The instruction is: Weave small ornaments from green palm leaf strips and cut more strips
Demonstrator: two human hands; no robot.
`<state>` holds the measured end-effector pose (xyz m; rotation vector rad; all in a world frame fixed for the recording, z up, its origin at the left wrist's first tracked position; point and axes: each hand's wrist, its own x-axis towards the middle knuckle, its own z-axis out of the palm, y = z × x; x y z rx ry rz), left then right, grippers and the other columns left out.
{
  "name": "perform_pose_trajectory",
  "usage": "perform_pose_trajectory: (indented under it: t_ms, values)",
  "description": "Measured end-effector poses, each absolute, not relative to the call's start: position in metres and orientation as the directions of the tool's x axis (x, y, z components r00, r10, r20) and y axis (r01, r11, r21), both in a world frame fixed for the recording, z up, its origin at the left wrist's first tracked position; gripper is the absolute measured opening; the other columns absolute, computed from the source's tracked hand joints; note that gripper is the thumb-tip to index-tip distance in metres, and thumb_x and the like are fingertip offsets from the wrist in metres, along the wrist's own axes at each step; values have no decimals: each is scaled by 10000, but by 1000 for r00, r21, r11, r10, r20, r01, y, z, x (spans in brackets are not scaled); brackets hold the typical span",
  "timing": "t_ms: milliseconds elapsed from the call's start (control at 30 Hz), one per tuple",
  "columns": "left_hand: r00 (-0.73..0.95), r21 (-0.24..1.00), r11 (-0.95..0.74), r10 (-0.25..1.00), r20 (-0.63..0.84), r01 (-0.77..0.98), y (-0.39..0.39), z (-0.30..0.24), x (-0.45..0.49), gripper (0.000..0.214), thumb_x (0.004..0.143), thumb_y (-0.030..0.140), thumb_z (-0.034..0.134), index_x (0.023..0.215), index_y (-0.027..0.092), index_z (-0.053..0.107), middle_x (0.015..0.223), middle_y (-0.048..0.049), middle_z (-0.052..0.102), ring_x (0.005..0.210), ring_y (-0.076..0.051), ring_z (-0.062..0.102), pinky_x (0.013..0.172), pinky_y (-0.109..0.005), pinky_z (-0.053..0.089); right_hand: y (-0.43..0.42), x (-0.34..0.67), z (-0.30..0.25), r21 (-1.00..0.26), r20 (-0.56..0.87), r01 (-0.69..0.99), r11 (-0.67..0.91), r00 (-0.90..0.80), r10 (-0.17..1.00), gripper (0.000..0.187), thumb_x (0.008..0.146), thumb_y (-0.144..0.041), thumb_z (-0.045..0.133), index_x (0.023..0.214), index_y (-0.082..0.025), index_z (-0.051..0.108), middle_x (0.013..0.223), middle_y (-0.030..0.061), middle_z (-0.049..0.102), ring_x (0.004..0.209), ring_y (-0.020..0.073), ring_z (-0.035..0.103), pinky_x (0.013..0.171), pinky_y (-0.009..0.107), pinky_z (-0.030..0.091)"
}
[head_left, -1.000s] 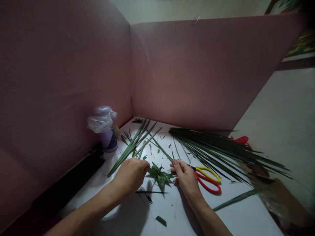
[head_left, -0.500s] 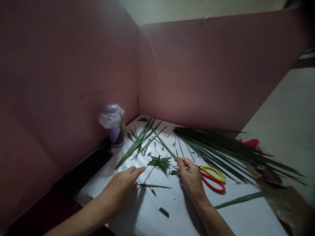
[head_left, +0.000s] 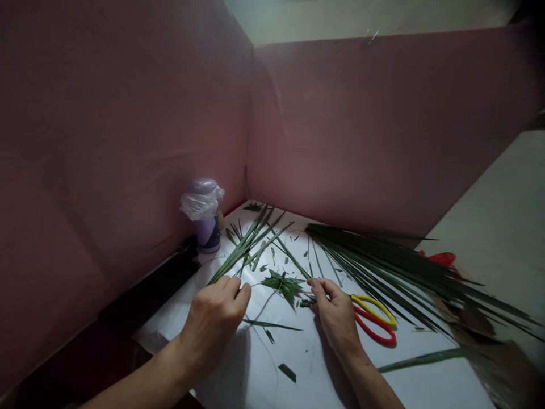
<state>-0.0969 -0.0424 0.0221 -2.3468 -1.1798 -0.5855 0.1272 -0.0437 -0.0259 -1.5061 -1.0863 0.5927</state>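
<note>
My left hand is closed, thumb against curled fingers, at the near end of a bundle of green leaf strips. From its fingers a thin stem runs to a spiky green leaf piece, which hangs between my hands just over the white table. My right hand pinches the near end of a long narrow leaf strip that points away toward the back. Scissors with one yellow and one red handle lie beside the right hand, their blades mostly hidden behind it.
A large fan of dark leaves spreads over the right side of the white table. A purple bottle with a plastic bag stands at the left. Leaf scraps are scattered about. Pink panels enclose the back and left.
My left hand has lifted slightly and its fingers have curled in more tightly. The right hand keeps its pinch on the strip. The whole view has shifted a little.
</note>
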Motion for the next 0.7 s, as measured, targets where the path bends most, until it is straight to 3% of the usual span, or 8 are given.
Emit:
perform_pose_trajectory:
  t_ms: [333,700]
  values:
    - [576,-221,-619,460,675,754,-41,20,-89,213,804,47,403,812,155,587,651,-24,470,610,-137,398,522,-259,284,-42,127,-25,-942,224,328,72,452,863,344,706,-514,562,678,-179,636,645,30,617,586,178,527,525,263,391]
    - [575,-210,-619,477,664,757,-42,18,-89,206,800,48,416,805,161,588,667,-29,473,637,-147,400,530,-259,285,-42,127,-28,-943,215,328,63,452,866,331,735,-499,541,700,-183,633,669,37,613,629,190,532,548,265,403]
